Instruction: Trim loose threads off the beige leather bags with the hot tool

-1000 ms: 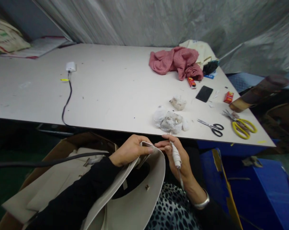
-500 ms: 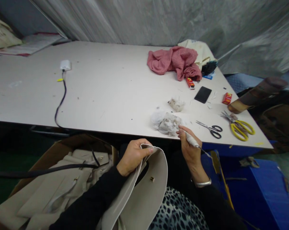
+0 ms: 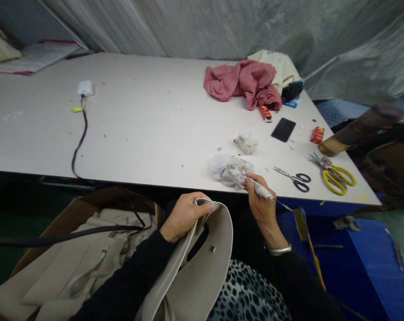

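My left hand (image 3: 187,214) pinches the top edge of a beige leather-like bag (image 3: 202,272), which gapes upward over my lap. A small gold-coloured metal fitting (image 3: 212,249) shows on its inner wall, near a dark oval cut-out. In my right hand (image 3: 261,203) is a pen-shaped tool (image 3: 262,191) with a white-wrapped handle and a cord trailing from its back end. Its front end points at a crumpled, dirty white wad (image 3: 233,171) on the table edge; fingers hide the tip, so contact cannot be made out.
On the table (image 3: 138,125) lie black-handled scissors (image 3: 294,179), yellow-handled scissors (image 3: 335,174), a dark phone-like slab (image 3: 283,129), a pink cloth (image 3: 242,82) and a white adapter (image 3: 85,88). Left below, a cardboard box (image 3: 63,209) holds beige pieces. Blue bins (image 3: 372,254) stand at right.
My right hand and the tool have shifted slightly left, toward the dirty wad. My left hand keeps its hold on the bag. The whole view has drifted a little.
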`<move>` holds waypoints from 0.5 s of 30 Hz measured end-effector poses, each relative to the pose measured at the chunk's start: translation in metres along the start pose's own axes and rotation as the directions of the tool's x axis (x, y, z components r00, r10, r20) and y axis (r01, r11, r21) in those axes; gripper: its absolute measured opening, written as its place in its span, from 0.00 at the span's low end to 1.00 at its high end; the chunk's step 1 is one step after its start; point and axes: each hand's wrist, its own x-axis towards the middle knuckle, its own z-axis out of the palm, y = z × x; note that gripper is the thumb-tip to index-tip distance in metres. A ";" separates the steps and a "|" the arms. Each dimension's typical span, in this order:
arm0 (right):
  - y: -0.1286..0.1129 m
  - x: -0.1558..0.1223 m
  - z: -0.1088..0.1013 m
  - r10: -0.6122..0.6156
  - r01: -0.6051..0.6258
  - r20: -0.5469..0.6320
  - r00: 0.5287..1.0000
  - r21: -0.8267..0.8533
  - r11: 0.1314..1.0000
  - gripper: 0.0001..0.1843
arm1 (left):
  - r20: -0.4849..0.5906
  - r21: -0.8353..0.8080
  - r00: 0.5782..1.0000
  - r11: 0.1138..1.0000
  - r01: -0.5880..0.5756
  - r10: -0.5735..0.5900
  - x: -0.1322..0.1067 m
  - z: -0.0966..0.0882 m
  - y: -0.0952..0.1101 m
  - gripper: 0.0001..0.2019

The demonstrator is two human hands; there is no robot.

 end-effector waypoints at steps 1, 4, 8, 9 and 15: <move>-0.001 0.000 0.000 -0.009 0.010 0.007 1.000 -0.035 0.999 0.18 | 0.005 0.009 1.000 1.000 0.004 -0.004 0.000 0.000 0.000 0.15; -0.004 0.002 -0.001 -0.075 0.075 0.006 0.997 -0.143 0.987 0.16 | 0.017 0.036 1.000 0.999 0.009 -0.010 0.000 0.000 0.002 0.14; -0.006 0.004 -0.003 -0.156 0.152 -0.030 0.987 -0.096 0.984 0.13 | 0.026 0.086 1.000 0.996 0.012 -0.014 0.000 -0.001 0.002 0.13; -0.006 0.004 -0.004 -0.163 0.160 -0.049 0.985 -0.065 0.985 0.13 | 0.028 0.102 1.000 0.995 0.010 -0.013 0.000 -0.001 0.002 0.13; -0.022 -0.014 -0.011 0.056 -0.048 -0.032 0.998 0.222 0.974 0.12 | 0.040 0.187 0.999 0.982 -0.029 0.021 0.000 0.002 0.003 0.11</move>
